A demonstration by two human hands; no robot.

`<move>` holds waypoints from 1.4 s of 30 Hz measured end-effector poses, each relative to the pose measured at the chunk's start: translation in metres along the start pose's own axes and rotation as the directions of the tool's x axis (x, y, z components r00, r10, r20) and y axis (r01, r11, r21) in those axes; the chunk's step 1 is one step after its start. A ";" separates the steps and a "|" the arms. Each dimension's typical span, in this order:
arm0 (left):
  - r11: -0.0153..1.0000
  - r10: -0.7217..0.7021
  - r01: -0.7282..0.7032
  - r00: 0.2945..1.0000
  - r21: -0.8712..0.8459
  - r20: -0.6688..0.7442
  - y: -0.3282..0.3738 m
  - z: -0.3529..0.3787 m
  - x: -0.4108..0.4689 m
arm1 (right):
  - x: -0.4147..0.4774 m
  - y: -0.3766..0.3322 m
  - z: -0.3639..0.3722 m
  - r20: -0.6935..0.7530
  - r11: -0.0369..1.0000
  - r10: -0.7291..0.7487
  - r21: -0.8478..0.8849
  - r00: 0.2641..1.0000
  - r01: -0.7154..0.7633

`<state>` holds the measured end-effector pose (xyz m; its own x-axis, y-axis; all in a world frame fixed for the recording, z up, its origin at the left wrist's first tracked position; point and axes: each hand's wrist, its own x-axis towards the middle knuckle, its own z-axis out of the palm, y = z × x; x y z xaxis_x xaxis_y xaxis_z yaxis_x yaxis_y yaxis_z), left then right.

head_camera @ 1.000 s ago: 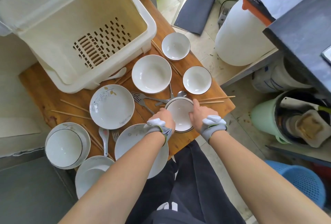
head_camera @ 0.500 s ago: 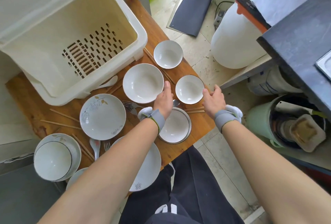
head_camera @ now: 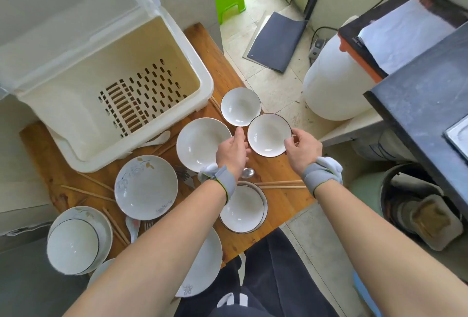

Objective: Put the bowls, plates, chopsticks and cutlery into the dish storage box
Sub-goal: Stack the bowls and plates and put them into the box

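**Both hands on the small dark-rimmed bowl**

A second earlier my hands were down at the near bowl (head_camera: pixel 241 209) by the table (head_camera: pixel 278 205) edge, and that one stayed where it sat; half a second earlier they were already travelling forward; and then there they were, one on each side of the small dark-rimmed bowl (head_camera: pixel 269 135)! My left hand (head_camera: pixel 231 151) had forefinger and thumb hooked against its left rim; my right hand (head_camera: pixel 302 149) was curled round the right rim, thumb on top, fingers tucked under; so it was a two-handed grip, neither hand wide open. The bowl's edge overlapped the far small bowl (head_camera: pixel 240 106) a touch, but whether it had left the wood I couldn't tell.

What that meant for the job, as I judged it: this bowl was the piece in hand, and the dish storage box (head_camera: pixel 205 81) stood open to my left with nothing on its slotted floor; so the packing had barely begun. The big bowl (head_camera: pixel 202 143) lay between my grip and the box, so the carry called for a lift over it, not a slide; the chopsticks (head_camera: pixel 278 184), the spoon (head_camera: pixel 248 172) and the flowered plate (head_camera: pixel 146 187) still waited on the table.

As for writing: nothing readable; no brand on the box, none on my grey wristbands; the white marks on my dark trousers were too cut off to read.
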<state>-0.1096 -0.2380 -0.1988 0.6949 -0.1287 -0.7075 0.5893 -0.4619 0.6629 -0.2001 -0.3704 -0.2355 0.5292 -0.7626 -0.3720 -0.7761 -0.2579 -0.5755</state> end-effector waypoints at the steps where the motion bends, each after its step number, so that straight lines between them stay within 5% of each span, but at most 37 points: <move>1: 0.999 0.024 -0.024 0.999 -0.026 -0.024 0.005 -0.001 0.003 | 0.005 -0.007 -0.002 -0.014 0.999 -0.039 0.013 0.999 0.039; 6: 0.992 0.060 -0.073 0.991 -0.099 -0.122 0.029 -0.009 0.024 | 0.032 -0.048 0.003 -0.002 0.980 -0.194 0.039 0.981 0.194; 12: 0.993 0.076 -0.065 0.990 0.097 -0.115 0.040 -0.021 0.053 | 0.062 -0.066 0.032 0.131 0.955 -0.286 -0.039 0.949 0.294; 19: 0.970 0.042 -0.028 0.998 0.240 -0.053 0.050 -0.016 0.076 | 0.084 -0.065 0.047 0.244 0.971 -0.140 -0.154 0.959 0.181; 27: 0.983 -0.181 0.183 0.983 -0.035 0.039 0.056 -0.014 0.077 | 0.090 -0.074 0.047 0.405 1.000 0.004 0.025 0.915 -0.015; 42: 1.000 0.018 -0.019 0.996 0.012 0.083 0.031 -0.052 0.007 | -0.006 -0.070 0.017 0.121 0.993 -0.103 0.076 0.987 0.094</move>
<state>-0.0652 -0.2071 -0.1701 0.6690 -0.2093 -0.7132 0.5708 -0.4698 0.6733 -0.1427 -0.3382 -0.2051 0.6438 -0.6548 -0.3959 -0.6946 -0.2829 -0.6615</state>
